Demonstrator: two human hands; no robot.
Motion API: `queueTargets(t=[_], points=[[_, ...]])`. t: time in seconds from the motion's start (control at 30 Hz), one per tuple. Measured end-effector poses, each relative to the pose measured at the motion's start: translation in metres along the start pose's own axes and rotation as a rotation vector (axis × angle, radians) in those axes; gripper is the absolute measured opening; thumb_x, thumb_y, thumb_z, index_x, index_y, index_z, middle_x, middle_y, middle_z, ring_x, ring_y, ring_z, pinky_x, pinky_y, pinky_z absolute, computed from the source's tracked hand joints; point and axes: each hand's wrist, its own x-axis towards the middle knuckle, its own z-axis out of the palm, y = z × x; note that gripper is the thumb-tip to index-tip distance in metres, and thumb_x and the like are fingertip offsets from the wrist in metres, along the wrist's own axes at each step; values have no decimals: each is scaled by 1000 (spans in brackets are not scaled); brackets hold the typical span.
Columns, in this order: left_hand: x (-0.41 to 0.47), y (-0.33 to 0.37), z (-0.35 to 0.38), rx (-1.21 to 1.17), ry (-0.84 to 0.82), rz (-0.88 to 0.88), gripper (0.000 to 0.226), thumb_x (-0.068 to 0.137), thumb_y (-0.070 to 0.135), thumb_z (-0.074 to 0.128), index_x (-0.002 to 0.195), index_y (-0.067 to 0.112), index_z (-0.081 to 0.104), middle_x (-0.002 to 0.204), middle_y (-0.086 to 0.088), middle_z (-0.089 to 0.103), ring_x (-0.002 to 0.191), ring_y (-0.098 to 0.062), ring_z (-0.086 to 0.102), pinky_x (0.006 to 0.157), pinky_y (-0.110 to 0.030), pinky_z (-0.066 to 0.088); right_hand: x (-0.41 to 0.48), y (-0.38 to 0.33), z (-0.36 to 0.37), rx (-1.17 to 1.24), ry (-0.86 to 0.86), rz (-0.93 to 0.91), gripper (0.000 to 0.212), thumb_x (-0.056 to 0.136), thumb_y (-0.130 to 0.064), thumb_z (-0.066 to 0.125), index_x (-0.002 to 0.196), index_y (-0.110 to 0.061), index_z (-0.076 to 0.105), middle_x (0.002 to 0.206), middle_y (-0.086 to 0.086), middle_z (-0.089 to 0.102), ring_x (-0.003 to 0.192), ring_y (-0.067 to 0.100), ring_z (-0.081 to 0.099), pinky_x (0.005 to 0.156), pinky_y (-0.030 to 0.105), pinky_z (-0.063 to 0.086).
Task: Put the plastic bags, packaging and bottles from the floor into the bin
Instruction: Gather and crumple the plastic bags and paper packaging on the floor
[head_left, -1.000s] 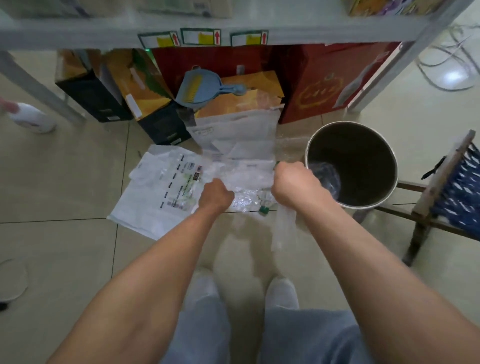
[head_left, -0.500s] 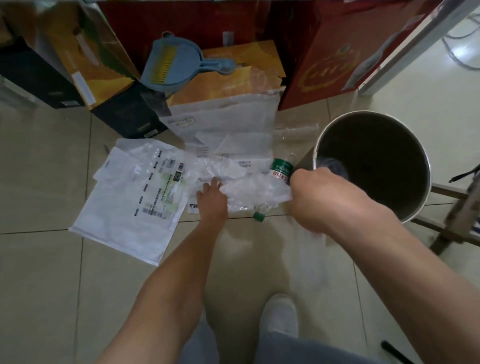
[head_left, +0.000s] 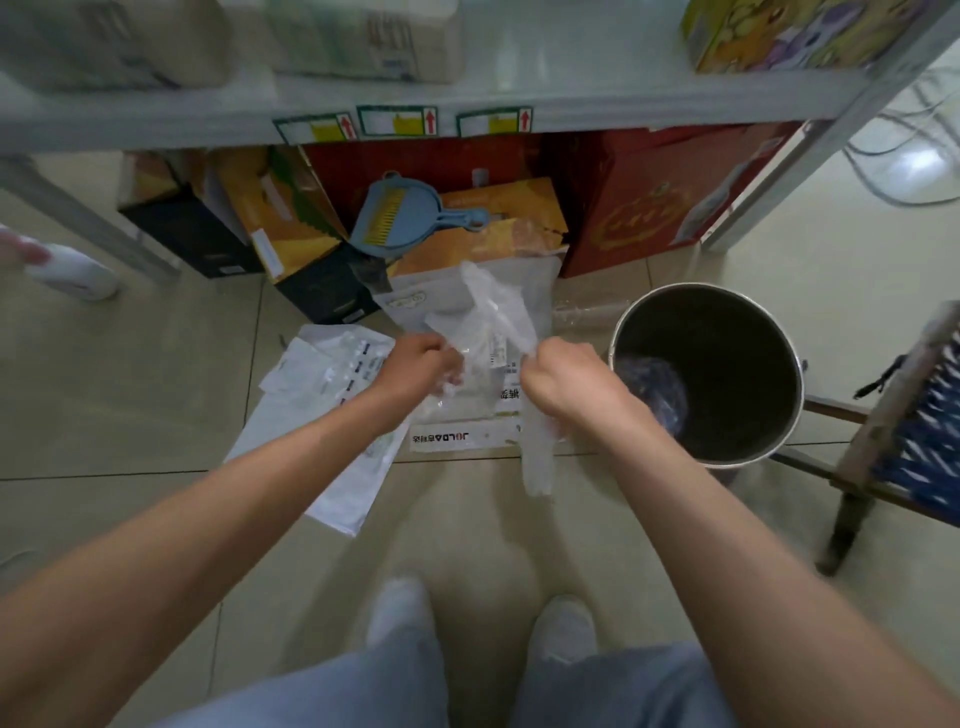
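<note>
Tiled floor (head_left: 156, 395); both hands' fingers clamped on clear bag (head_left: 493, 322); bin (head_left: 779, 332) just beside right hand (head_left: 563, 382), left hand (head_left: 415, 364) farther.

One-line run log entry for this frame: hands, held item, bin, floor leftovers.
left hand: gripping clear plastic bags | right hand: gripping same bags | bin: right of hands, clear plastic inside | floor: white printed packaging remains

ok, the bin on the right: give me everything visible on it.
The bin is a round, open-topped bucket with a pale metallic-looking rim and a dark inside wall. It stands upright on the tiled floor, right of the right hand and in front of the red box. Crumpled clear plastic already lies inside, on its left side. A wooden chair frame sits close against its right; whether they touch is unclear. Neither hand touches it.
</note>
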Motion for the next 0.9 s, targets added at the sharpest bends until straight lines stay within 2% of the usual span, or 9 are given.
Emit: queueTargets(t=[0.13,0.23,0.3,0.4,0.5,0.67,0.77,0.83,0.9], points=[[-53,18,19,-153,-113,122,15,89,7,64,91,-8,66,78,-10,61,67,-7,58,67,-28,45,-11,-15,9,177,-43,30,71,103,-57,26,136,-3,58,135,19,57,81,41,71,60,35,61],[-74,25,31,-304,-208,148,21,90,0,60,102,12,73,95,-2,74,90,-14,69,78,-27,53,-16,-18,13,245,-28,58,61,102,-53,35,130,-5,62,118,16,61,61,31,68,50,32,58],[-77,25,31,-367,-254,125,23,89,3,61,108,9,72,103,-8,75,97,-20,70,86,-36,55,-18,-17,12,246,32,26,40,105,-35,39,114,-5,65,104,16,58,59,28,65,52,33,57],[-73,20,26,-458,-343,31,19,88,11,57,100,9,72,97,-10,75,98,-22,71,87,-39,50,-19,-10,11,131,129,3,22,95,-18,51,105,-5,64,115,24,63,90,42,66,76,40,58],[-60,0,26,-269,-284,-32,18,94,10,56,99,8,73,96,-9,78,99,-22,74,82,-36,51,-16,-3,12,16,128,38,32,93,-10,51,122,-1,61,126,24,59,108,44,61,77,39,49],[-1,-64,26,456,-130,-69,17,86,20,64,87,3,68,92,-6,72,90,-23,66,75,-29,47,-6,1,10,-128,78,81,34,96,-9,50,128,-2,58,130,22,57,113,42,60,77,39,47],[30,-101,34,396,22,-234,33,85,31,70,101,6,56,97,-11,58,82,-22,56,67,-28,41,2,2,9,-188,50,110,34,96,-8,49,129,-2,57,125,21,58,111,40,62,79,41,50],[48,-129,44,450,34,-277,69,82,42,74,133,3,48,130,-15,54,114,-29,56,86,-32,45,8,4,9,-206,49,118,30,95,-10,50,124,-3,58,115,18,59,103,38,64,78,41,53],[63,-154,55,657,-23,-219,104,80,53,73,155,4,21,160,-16,26,144,-33,34,110,-46,36,12,4,10,-224,48,123,25,95,-12,52,119,-5,58,112,16,60,99,36,65,81,43,57]])
